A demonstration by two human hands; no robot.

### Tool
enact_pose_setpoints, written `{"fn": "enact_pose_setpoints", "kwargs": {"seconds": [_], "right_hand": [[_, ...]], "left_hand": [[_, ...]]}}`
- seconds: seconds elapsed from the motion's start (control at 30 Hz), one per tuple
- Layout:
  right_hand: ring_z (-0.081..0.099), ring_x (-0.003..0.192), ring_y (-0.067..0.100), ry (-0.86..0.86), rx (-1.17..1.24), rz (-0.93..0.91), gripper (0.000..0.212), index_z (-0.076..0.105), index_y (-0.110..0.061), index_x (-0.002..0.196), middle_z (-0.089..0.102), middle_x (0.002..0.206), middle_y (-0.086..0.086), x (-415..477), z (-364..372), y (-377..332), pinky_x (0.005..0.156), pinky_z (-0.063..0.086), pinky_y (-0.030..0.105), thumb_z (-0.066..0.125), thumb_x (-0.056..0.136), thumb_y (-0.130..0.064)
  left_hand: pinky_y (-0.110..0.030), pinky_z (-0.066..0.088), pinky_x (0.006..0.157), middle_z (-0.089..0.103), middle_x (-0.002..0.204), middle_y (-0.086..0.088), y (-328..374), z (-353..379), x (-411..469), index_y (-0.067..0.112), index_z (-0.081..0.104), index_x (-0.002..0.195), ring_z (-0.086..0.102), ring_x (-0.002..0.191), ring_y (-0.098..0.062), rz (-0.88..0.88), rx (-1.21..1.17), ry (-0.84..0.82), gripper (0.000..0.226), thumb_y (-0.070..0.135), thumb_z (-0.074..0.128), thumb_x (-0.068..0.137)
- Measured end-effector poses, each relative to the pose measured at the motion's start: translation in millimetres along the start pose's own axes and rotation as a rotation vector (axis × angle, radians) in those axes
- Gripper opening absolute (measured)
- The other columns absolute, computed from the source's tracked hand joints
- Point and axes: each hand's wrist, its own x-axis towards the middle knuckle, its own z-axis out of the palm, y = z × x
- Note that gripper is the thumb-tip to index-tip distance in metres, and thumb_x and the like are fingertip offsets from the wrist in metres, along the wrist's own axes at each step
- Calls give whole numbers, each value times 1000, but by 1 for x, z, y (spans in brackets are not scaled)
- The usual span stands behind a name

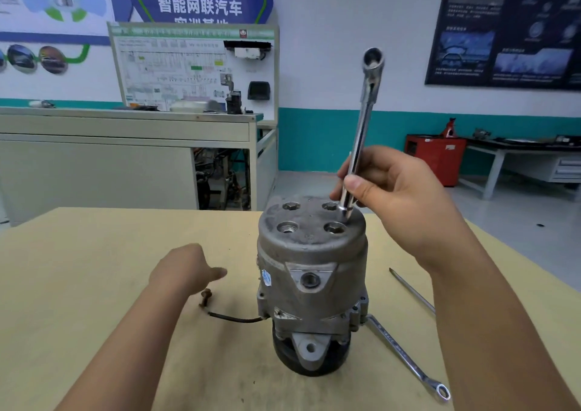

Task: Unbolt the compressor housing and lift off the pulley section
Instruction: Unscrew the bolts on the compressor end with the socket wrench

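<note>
Standing on its black pulley (301, 362) end, a grey metal compressor (311, 272) is shown upright near the middle of a tan table (94, 253). Its flat top face is turned upward and four round recesses are seen in it; hex bolt heads (290, 206) are seated in at least the two rear ones. A long chrome wrench (361, 134) is grasped low on its shaft by the right hand (393, 197), with thumb and fingers wrapped round it. The tool is held nearly upright, its ring end raised high and its lower end set on the top face between the two right-hand recesses; whether a bolt is engaged there cannot be told. The left hand (185, 269) is held over the table, left of the compressor and apart from it, thumb pointed toward it; its fingers are hidden behind the back of the hand, so their state cannot be told. A short black wire (232, 317) is trailed from the housing's left side. A second wrench (405, 357) and a thin rod (412, 291) are laid on the table to the right
</note>
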Motion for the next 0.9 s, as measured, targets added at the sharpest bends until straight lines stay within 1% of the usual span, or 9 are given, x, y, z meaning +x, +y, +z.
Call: {"fn": "enact_pose_setpoints", "kwargs": {"seconds": [0.1,0.2,0.33,0.4,0.47,0.6,0.7,0.8,0.9], "right_hand": [[67,73,2,-20,-2,18,18,58,-20,84,72,74,-8,-1,-1,0,70,49,14,54,92,-4],[68,77,5,-22,-17,28,15,59,-19,85,72,76,-7,-2,2,-2,79,52,25,55,92,-6],[68,79,4,-24,-45,33,14,59,-22,87,72,78,-10,-4,4,-5,81,53,29,57,91,-10],[68,79,1,-30,-70,33,12,59,-24,87,72,79,-13,-5,3,-6,77,54,21,59,91,-12],[68,80,1,-28,-100,36,9,59,-25,89,72,81,-13,-5,3,-6,76,55,20,61,89,-16],[67,83,6,-10,-127,29,10,62,-27,93,71,85,-10,-4,2,-6,81,57,34,65,86,-21],[66,85,10,9,-156,13,13,64,-30,93,69,87,-10,-4,2,-6,79,56,40,69,82,-26],[65,80,12,9,-153,14,11,65,-26,89,69,83,-6,-3,6,-4,77,55,42,71,80,-26],[66,79,13,7,-143,9,9,65,-25,87,69,82,-4,-2,6,-1,77,55,42,71,81,-22]], "left_hand": [[-28,38,64,57,79,1,15,-22,-17,15,55,93,54,80,-21,49,-195,166,32,45,63,88],[-27,37,60,61,83,3,31,-48,-42,19,58,86,54,76,-17,210,-396,377,19,37,61,91],[-8,36,54,62,73,21,54,-77,-83,37,56,72,59,73,5,501,-687,527,21,31,59,92],[-4,42,61,67,78,23,65,-83,-98,39,61,76,61,80,8,628,-833,487,19,29,58,92],[-6,46,71,68,84,25,77,-85,-106,37,66,83,62,84,7,735,-917,414,20,24,56,94],[-27,51,89,72,91,17,100,-85,-110,35,69,91,65,93,1,843,-1038,262,21,20,54,96],[-33,56,88,74,92,12,105,-81,-107,36,70,88,68,94,-6,866,-1146,167,27,18,52,97],[-29,57,83,74,92,10,103,-76,-103,37,72,86,68,93,-7,878,-1241,88,31,16,52,97],[-25,55,86,74,98,10,99,-74,-101,35,69,95,68,98,-7,920,-1237,53,23,18,55,94]]}}
